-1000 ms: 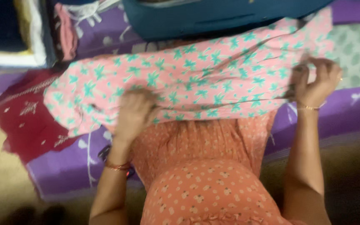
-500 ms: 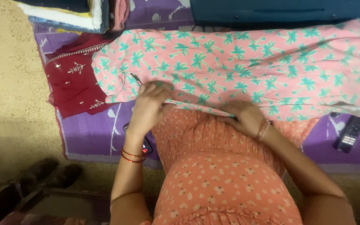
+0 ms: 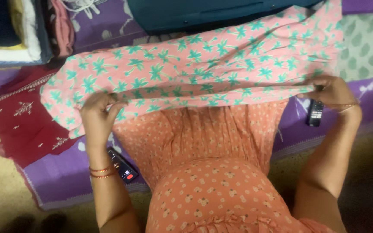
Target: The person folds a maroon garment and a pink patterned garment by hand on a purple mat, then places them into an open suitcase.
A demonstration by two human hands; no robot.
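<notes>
My left hand [image 3: 96, 113] and right hand [image 3: 331, 90] are far apart, each pinching the near edge of the pink garment [image 3: 203, 73] over the purple mat [image 3: 65, 172].

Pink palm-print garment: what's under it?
Under the pink garment lies a purple mat, with a maroon cloth tucked beneath its left end. Anything else below is covered.

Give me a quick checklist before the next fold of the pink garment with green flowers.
1. Left hand pinching the pink garment near edge: ok.
2. Right hand gripping the other end: ok.
3. Cloth stretched between hands: ok, some wrinkles.
4. Remote control out from under the cloth: ok, beside right hand.
5. Phone away from the garment: ok, on purple mat.
6. Far edge lying flat: not ok, it rides up on the blue case.
</notes>
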